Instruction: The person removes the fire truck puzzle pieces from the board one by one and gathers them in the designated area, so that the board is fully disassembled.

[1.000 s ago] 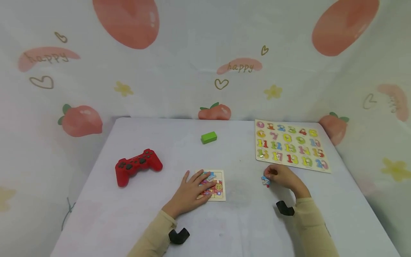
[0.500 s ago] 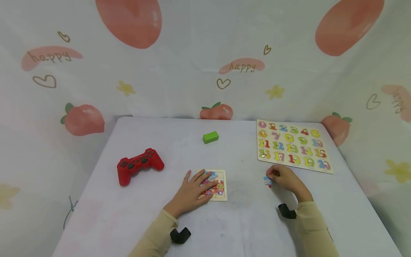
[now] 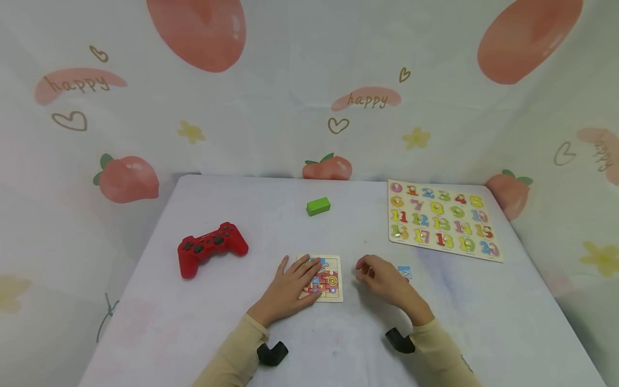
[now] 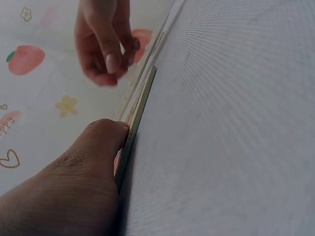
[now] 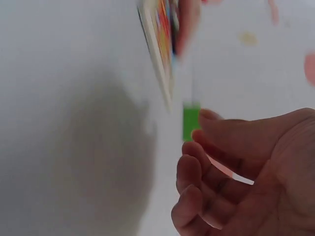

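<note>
My left hand (image 3: 289,287) lies with spread fingers across a small square jigsaw puzzle (image 3: 335,295) in a pale frame, hiding much of its left side. In the left wrist view the thumb (image 4: 101,145) rests at the edge of the puzzle board (image 4: 135,135). My right hand (image 3: 387,282) hovers right of the puzzle, fingers loosely curled and thumb near the index fingertip. No object shows between those fingers (image 5: 189,169) in the right wrist view. A blue and red puzzle piece (image 3: 405,271) lies on the table behind the right hand, partly hidden by it.
A red game controller (image 3: 213,247) lies at left, and a green block (image 3: 318,206) sits behind the puzzle. A number board (image 3: 442,221) lies at the back right. White cloth covers the table (image 3: 271,215); a peach-printed curtain (image 3: 271,107) hangs behind.
My right hand has left the blue and red piece and moved left toward the puzzle; the piece stays on the table. The left hand's fingers have shifted only slightly.
</note>
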`<control>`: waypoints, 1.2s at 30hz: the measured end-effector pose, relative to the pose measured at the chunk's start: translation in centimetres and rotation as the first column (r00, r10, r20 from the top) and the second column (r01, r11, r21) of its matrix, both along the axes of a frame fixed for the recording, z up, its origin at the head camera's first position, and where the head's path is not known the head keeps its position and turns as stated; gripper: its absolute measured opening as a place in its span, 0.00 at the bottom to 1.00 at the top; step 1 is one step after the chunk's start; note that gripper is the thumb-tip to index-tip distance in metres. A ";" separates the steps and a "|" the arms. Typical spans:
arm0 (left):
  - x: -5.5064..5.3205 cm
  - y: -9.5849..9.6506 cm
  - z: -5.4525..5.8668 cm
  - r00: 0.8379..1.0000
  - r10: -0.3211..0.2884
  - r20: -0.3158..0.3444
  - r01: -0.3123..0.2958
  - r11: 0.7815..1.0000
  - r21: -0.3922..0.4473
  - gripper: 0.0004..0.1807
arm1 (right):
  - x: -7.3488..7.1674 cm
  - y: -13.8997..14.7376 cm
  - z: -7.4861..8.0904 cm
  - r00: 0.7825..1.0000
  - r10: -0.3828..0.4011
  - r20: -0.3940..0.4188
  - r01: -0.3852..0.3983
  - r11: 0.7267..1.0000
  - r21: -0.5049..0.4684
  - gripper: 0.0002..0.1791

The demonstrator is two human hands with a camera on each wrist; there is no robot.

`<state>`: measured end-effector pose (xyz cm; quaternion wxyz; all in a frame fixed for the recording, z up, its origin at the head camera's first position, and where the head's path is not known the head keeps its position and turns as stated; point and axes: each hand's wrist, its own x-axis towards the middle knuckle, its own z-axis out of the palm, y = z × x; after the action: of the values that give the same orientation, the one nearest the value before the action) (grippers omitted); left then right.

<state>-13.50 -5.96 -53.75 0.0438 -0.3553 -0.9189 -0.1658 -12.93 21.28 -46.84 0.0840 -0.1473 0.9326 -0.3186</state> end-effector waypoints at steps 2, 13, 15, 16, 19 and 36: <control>0.1 0.0 0.2 1.000 0.001 0.012 -0.001 1.000 0.000 0.37 | 0.2 -1.7 -0.7 0.999 0.032 0.004 -0.032 1.000 -0.001 0.09; 0.0 0.6 0.2 1.000 0.025 -0.008 -0.025 0.999 0.024 0.36 | 0.0 -4.7 -1.7 0.998 -0.008 -0.055 0.012 0.998 0.062 0.11; 0.2 1.0 0.1 0.998 0.060 -0.027 -0.059 0.998 0.030 0.37 | 0.0 -4.9 -1.7 0.998 -0.022 -0.059 0.026 0.998 0.060 0.11; 0.3 1.2 0.1 0.997 0.077 -0.030 -0.076 0.996 0.037 0.37 | 0.0 -5.0 -1.7 0.998 -0.030 -0.062 0.033 0.998 0.055 0.10; 0.8 2.0 0.1 0.991 0.129 -0.040 -0.127 0.991 0.051 0.38 | 0.0 -5.2 -1.8 0.996 -0.051 -0.076 0.054 0.998 0.041 0.11; 1.6 3.0 0.2 0.970 0.241 0.014 -0.241 0.966 0.090 0.34 | -0.3 -6.1 -1.6 0.992 -0.119 -0.047 0.120 0.993 -0.002 0.08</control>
<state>-11.92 -2.96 -53.58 0.0786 -0.2383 -0.9468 -0.2015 -13.19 15.16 -48.45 0.0428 -0.0987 0.9416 -0.3191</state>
